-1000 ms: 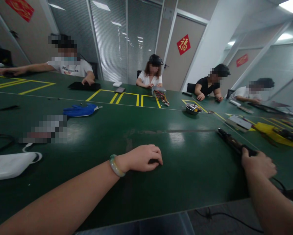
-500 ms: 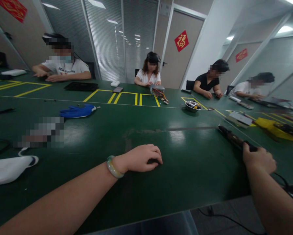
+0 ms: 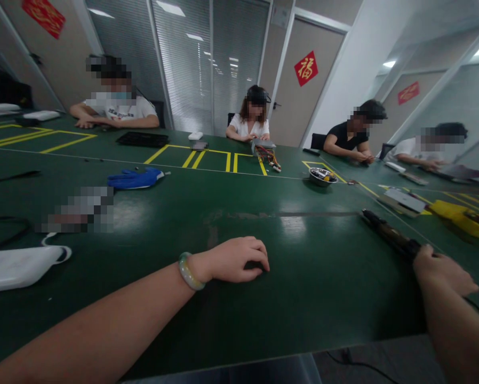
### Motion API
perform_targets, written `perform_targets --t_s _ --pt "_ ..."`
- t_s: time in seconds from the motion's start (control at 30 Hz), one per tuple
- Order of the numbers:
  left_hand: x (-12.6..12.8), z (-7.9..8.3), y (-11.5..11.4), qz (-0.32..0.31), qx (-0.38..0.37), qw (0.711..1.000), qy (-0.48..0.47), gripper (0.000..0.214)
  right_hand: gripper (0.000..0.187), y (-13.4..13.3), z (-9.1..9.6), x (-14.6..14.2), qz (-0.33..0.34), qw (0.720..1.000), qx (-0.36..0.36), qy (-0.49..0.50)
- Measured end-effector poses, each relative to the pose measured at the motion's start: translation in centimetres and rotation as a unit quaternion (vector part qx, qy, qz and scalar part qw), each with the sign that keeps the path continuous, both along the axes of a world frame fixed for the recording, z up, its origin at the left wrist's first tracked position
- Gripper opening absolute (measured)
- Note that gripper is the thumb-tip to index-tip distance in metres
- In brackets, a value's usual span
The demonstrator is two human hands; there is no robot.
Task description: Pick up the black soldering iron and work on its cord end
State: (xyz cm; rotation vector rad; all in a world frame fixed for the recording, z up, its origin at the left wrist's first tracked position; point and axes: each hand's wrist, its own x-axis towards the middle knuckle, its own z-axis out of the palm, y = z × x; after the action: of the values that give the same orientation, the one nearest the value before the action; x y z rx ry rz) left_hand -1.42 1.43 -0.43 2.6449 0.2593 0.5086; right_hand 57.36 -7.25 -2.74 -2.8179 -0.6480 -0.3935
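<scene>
My left hand [image 3: 234, 260] rests on the dark green table [image 3: 311, 277] near its front edge, fingers curled down over a small dark thing I cannot make out. A pale green bangle [image 3: 189, 271] circles that wrist. At the right, my right hand [image 3: 443, 269] is closed round the rear end of a long dark tool [image 3: 387, 233] that lies on the table, its tip pointing away to the far left. A thin black cable [image 3: 477, 309] runs back from that hand.
A white flat device [image 3: 17, 266] lies at the near left, a blue glove [image 3: 135, 178] farther back. A metal bowl [image 3: 321, 176], a wired box [image 3: 263, 146] and yellow items [image 3: 459, 218] sit across the table. Several people are seated along the far side.
My right hand has slid slightly right and toward me along the tool. The view shifted a little. My left hand stays put.
</scene>
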Motion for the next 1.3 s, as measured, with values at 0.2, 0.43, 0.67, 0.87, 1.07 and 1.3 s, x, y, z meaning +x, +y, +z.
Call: perform_targets --t_s 0.2,0.43,0.67,0.87,1.07,1.3 --pt "0.9 0.2 0.1 0.005 0.01 1.0 0.003 0.02 0.063 3.4 0.2 -1.1 -0.008 0.998 0.024 0.061" --pt "1.2 0.1 0.0 0.009 0.02 1.0 0.009 0.021 0.061 11.5 1.8 -16.1 0.199 0.98 -0.004 0.022" --pt "1.0 0.1 0.2 0.005 0.02 1.0 0.016 0.02 0.056 16.4 1.8 -35.2 0.492 0.87 0.019 0.028" --pt "0.1 0.7 0.4 0.133 0.054 0.988 -0.061 0.018 0.045 14.2 1.3 -44.5 0.72 0.693 0.009 0.032" --pt "-0.7 0.6 1.5 0.345 0.113 0.925 -0.11 0.021 0.057 10.1 3.2 -42.1 0.741 0.665 0.087 0.033" --pt "-0.4 0.2 2.0 0.347 0.123 0.928 -0.053 0.033 0.024 8.2 4.9 -37.3 0.724 0.673 -0.106 0.107"
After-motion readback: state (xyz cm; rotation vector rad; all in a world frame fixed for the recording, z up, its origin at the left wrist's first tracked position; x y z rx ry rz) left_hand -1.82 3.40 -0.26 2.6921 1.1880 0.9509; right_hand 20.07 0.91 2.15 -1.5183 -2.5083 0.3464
